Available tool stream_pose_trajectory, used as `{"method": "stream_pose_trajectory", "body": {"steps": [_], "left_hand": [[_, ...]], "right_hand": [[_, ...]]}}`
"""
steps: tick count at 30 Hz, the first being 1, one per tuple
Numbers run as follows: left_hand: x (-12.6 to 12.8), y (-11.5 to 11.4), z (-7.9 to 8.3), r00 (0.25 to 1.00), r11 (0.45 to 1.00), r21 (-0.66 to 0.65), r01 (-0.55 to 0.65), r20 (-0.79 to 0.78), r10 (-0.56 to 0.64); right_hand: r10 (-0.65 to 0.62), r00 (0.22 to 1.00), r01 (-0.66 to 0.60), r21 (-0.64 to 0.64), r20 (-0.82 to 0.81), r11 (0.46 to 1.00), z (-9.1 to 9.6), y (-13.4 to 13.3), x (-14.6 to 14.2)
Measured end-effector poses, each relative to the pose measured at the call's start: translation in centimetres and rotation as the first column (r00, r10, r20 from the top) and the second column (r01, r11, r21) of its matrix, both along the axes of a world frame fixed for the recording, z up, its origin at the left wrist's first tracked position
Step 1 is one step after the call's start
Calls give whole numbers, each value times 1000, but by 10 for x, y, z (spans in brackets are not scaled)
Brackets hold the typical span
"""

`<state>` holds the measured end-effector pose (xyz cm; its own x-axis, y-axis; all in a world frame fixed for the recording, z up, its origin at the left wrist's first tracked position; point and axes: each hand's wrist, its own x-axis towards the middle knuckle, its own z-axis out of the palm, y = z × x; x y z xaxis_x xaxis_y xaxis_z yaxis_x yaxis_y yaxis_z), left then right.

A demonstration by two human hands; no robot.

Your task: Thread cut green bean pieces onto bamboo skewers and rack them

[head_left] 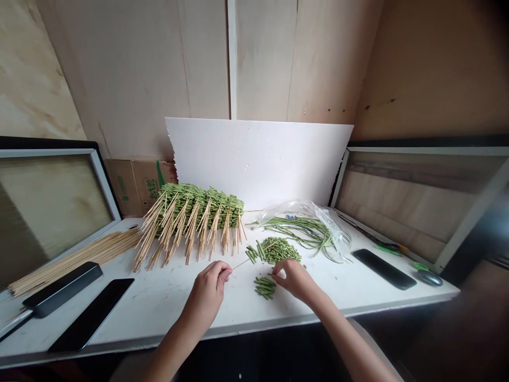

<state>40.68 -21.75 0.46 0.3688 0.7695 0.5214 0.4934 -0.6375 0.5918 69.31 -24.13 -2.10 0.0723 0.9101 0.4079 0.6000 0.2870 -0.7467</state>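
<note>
While the left hand pinched a skewer of bean pieces above the bench, the right hand curled, hold unclear, beside the near pile, threading apparently underway and calling for another piece lined up.

Skewered beans partly hide the cardboard box, and the lower edge cuts off both forearms.

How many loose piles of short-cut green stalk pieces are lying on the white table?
2: a large green pile just beyond the right hand, and a small green pile nearer the front edge of the white table, beside that hand. Others may be hidden.
</note>
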Motion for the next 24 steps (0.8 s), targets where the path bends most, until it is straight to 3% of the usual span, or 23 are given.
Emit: {"method": "stream_pose_trajectory", "body": {"steps": [3,6,11,16,18,24], "left_hand": [[1,0,2,1000,1000,30,-2,-1,2],[1,0,3,1000,999,35,2,10,-2],[0,1,1,999,999,50,5,35,-6],[1,1,1,999,998,63,17,38,-20],[2,1,2,999,997,69,21,38,-23],[1,0,1,999,996,94,5,37,-8]], "right_hand": [[-5,987,-7,-77,-159,997,6,3,2],[-9,917,-57,-153,-399,987,16,4,4],[51,668,-162,-77,-743,984,28,1,6],[121,415,-296,-7,-902,955,34,-3,-2],[126,346,-328,6,-930,945,35,-5,-5],[134,336,-327,18,-932,945,35,-6,-8]]}}
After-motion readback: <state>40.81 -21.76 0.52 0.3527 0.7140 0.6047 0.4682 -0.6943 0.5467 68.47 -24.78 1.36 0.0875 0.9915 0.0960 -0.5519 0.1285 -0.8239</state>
